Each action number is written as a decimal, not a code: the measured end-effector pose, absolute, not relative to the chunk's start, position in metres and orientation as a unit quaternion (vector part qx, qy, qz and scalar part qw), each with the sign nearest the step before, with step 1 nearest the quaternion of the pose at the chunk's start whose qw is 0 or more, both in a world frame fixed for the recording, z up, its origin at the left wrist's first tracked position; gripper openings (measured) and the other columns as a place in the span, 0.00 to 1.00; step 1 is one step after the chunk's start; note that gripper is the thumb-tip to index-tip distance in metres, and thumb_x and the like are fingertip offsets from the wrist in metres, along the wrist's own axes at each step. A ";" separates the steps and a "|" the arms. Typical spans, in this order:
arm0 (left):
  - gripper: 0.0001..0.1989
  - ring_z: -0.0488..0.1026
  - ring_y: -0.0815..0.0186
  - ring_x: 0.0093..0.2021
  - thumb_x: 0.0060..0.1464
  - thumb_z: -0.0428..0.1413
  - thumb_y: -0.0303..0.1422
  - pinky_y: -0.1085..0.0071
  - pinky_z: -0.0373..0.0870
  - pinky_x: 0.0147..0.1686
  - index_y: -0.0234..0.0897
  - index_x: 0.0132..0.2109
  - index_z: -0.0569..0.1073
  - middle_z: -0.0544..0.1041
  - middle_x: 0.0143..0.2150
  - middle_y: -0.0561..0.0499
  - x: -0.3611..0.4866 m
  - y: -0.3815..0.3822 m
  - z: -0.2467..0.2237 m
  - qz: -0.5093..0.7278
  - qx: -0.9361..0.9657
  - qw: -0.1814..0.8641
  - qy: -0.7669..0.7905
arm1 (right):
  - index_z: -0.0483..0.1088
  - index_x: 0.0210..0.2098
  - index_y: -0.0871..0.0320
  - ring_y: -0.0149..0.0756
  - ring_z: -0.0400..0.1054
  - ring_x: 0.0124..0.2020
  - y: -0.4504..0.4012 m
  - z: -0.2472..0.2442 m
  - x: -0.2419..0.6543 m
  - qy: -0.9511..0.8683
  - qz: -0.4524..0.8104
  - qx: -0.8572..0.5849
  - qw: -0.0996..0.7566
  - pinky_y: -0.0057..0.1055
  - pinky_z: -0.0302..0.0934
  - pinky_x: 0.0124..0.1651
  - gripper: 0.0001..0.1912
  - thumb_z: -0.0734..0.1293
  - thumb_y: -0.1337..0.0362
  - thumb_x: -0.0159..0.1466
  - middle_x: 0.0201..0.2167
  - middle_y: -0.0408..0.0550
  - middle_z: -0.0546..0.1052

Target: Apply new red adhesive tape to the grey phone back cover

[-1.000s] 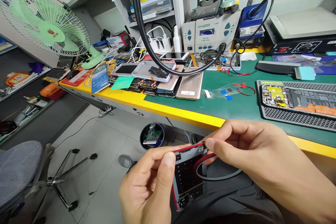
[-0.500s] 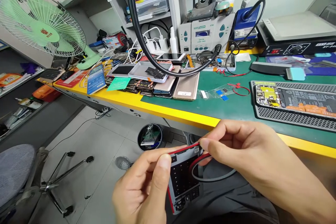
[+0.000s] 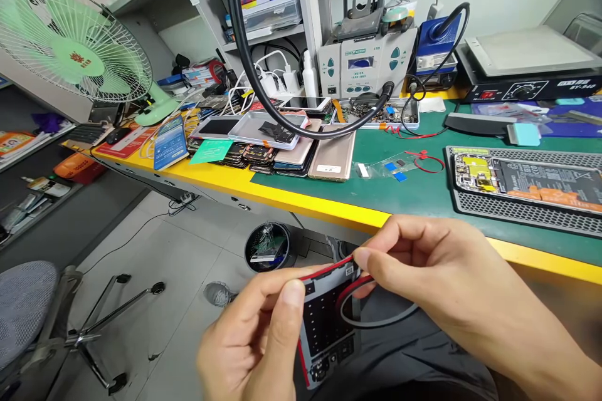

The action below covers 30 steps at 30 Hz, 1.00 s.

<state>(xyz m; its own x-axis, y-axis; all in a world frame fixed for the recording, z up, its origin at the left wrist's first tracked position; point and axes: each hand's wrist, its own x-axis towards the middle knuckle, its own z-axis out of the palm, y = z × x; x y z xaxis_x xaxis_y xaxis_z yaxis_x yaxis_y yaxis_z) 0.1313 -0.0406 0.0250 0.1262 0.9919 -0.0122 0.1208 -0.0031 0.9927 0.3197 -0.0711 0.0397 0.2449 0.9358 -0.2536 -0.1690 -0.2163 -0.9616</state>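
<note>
A dark phone frame (image 3: 327, 319) with a red strip along its top and left edges hangs over the person's lap. My left hand (image 3: 261, 332) grips its upper left corner between thumb and fingers. At the upper right corner my right hand (image 3: 414, 260) pinches the red strip (image 3: 329, 268) against the edge. From that pinch a loose length of the strip (image 3: 376, 324), red on one side and grey on the other, curls down and to the right. My right fingertips partly hide the corner.
An opened phone (image 3: 527, 178) lies on a perforated mat on the green bench mat (image 3: 399, 194). Stacked phones (image 3: 332, 153) sit left of it. A black hose (image 3: 244, 50) arches in front. Below are a bin (image 3: 268, 247) and a chair (image 3: 28, 313).
The camera view has shifted slightly. Both hands keep nearly the same hold on the phone frame and strip.
</note>
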 end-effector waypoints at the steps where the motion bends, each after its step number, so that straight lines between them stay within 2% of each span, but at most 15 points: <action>1: 0.14 0.82 0.58 0.29 0.61 0.62 0.45 0.71 0.80 0.27 0.42 0.40 0.87 0.86 0.34 0.45 0.131 -0.041 0.025 0.434 0.562 0.499 0.496 | 0.77 0.24 0.58 0.27 0.72 0.21 -0.071 0.040 0.319 -0.328 0.522 -0.581 0.531 0.17 0.65 0.24 0.09 0.77 0.62 0.56 0.21 0.44 0.81; 4: 0.12 0.84 0.55 0.33 0.62 0.62 0.44 0.69 0.82 0.31 0.43 0.40 0.87 0.87 0.36 0.46 0.130 -0.043 0.025 0.437 0.573 0.485 0.496 | 0.76 0.24 0.58 0.28 0.74 0.22 -0.071 0.040 0.318 -0.325 0.532 -0.574 0.531 0.17 0.66 0.26 0.09 0.77 0.62 0.56 0.22 0.44 0.82; 10: 0.11 0.85 0.54 0.37 0.62 0.62 0.41 0.72 0.82 0.32 0.43 0.39 0.87 0.87 0.38 0.45 0.130 -0.044 0.020 0.450 0.587 0.459 0.493 | 0.74 0.25 0.58 0.30 0.75 0.24 -0.068 0.038 0.319 -0.317 0.566 -0.558 0.517 0.20 0.66 0.28 0.11 0.76 0.60 0.58 0.21 0.46 0.82; 13: 0.09 0.84 0.58 0.33 0.60 0.63 0.38 0.74 0.81 0.30 0.42 0.35 0.86 0.87 0.35 0.47 0.133 -0.040 0.015 0.461 0.585 0.454 0.489 | 0.74 0.25 0.57 0.32 0.74 0.24 -0.068 0.035 0.319 -0.318 0.570 -0.561 0.510 0.22 0.63 0.25 0.12 0.76 0.58 0.59 0.20 0.46 0.81; 17: 0.06 0.78 0.67 0.26 0.56 0.64 0.34 0.78 0.75 0.27 0.39 0.32 0.83 0.84 0.30 0.49 0.144 -0.036 0.013 0.475 0.548 0.466 0.506 | 0.74 0.25 0.57 0.31 0.71 0.22 -0.070 0.032 0.317 -0.324 0.534 -0.589 0.513 0.22 0.60 0.23 0.12 0.75 0.57 0.58 0.19 0.46 0.80; 21: 0.09 0.75 0.70 0.29 0.56 0.65 0.36 0.79 0.73 0.30 0.37 0.31 0.78 0.81 0.31 0.51 0.155 -0.035 0.013 0.491 0.499 0.488 0.521 | 0.75 0.25 0.57 0.35 0.75 0.23 -0.072 0.035 0.314 -0.312 0.522 -0.607 0.511 0.24 0.63 0.23 0.09 0.73 0.59 0.56 0.22 0.47 0.81; 24: 0.13 0.72 0.70 0.28 0.55 0.67 0.38 0.78 0.71 0.28 0.37 0.31 0.74 0.80 0.31 0.52 0.157 -0.033 0.012 0.478 0.512 0.502 0.507 | 0.75 0.24 0.57 0.37 0.76 0.24 -0.073 0.038 0.312 -0.318 0.517 -0.612 0.507 0.24 0.61 0.22 0.09 0.73 0.58 0.55 0.22 0.48 0.81; 30: 0.14 0.71 0.72 0.29 0.56 0.66 0.35 0.79 0.69 0.29 0.38 0.30 0.68 0.79 0.32 0.54 0.170 -0.038 0.025 0.477 0.501 0.491 0.530 | 0.74 0.25 0.57 0.34 0.72 0.24 -0.073 0.042 0.317 -0.325 0.524 -0.608 0.500 0.25 0.61 0.24 0.07 0.72 0.60 0.55 0.22 0.46 0.80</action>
<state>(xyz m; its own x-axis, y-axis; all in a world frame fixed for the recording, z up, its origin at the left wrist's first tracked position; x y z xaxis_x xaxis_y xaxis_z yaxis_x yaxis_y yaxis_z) 0.1697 -0.0378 0.0250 -0.0156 0.9990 -0.0423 0.0631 0.0432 0.9971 0.3169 -0.0728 0.0419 0.2402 0.9195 -0.3111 -0.1286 -0.2875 -0.9491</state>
